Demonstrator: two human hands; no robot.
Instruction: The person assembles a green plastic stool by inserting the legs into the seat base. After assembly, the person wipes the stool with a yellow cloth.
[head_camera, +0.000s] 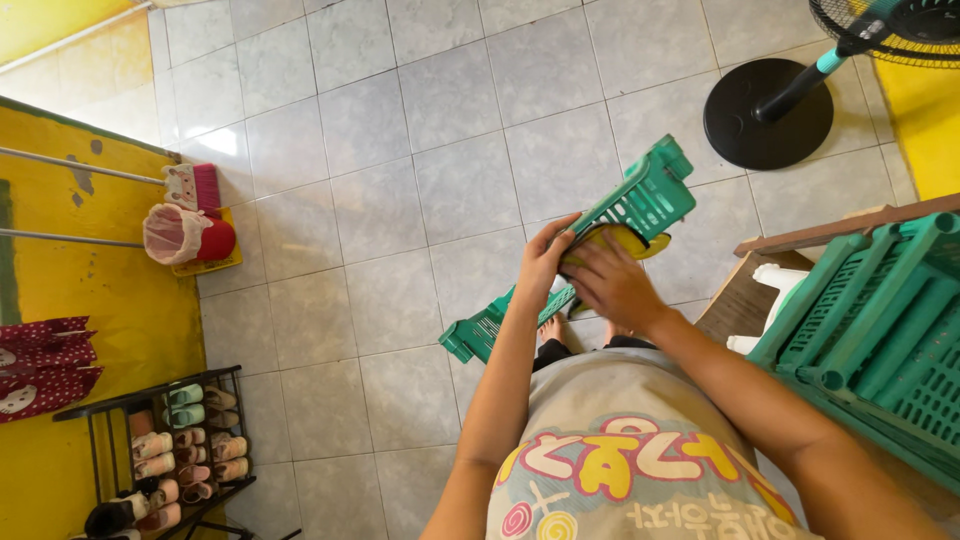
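Left hand (543, 262) grips edge of green slatted plastic shelf panel (640, 200); right hand (612, 283) presses yellow cloth (618, 241) flat on it, centre scene.

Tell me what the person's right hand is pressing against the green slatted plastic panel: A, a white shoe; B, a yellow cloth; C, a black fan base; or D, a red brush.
B: the right hand lies flat on a yellow cloth against the green slatted panel, while the left hand grips the panel's edge.
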